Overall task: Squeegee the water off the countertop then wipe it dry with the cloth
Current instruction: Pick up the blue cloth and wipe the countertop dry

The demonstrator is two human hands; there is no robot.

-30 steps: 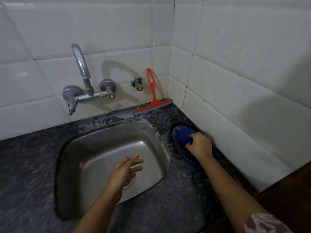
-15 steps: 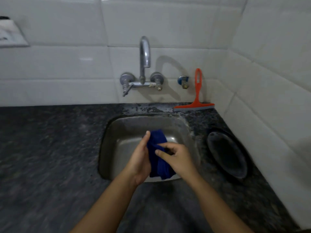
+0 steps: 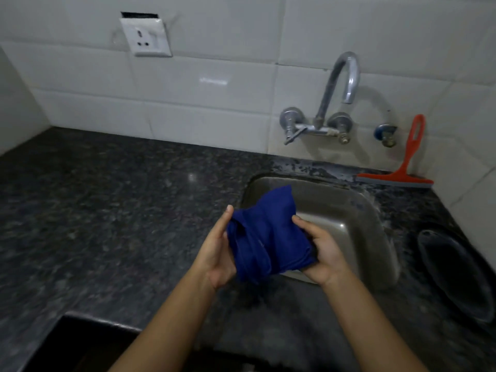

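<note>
- Head view, hands: the left hand [image 3: 216,255] and the right hand [image 3: 323,252] together hold a bunched blue cloth [image 3: 265,238] between them, raised over the near left part of the sink [image 3: 357,210].
- Left hand: palm turned inward against the cloth's left side, thumb extended upward along its edge, fingers hidden behind the fabric; closed on the cloth.
- Right hand: thumb pressed on the cloth's upper right edge, fingers curled under it; closed on the cloth.
- Cloth: folded in loose layers, one corner pointing up toward the back wall.
- Squeegee [image 3: 402,167]: red, standing on the countertop [image 3: 107,210] behind the sink's right rear corner, blade down on the stone, handle leaning against the tiled wall; well apart from both hands.
- Countertop: dark speckled stone; wet patches show along the strip behind the sink.
- Faucet [image 3: 335,103]: wall-mounted above the sink.
- Dark oval dish [image 3: 456,277]: on the counter right of the sink.
- Wall socket [image 3: 146,36]: on the tiles, upper left.
</note>
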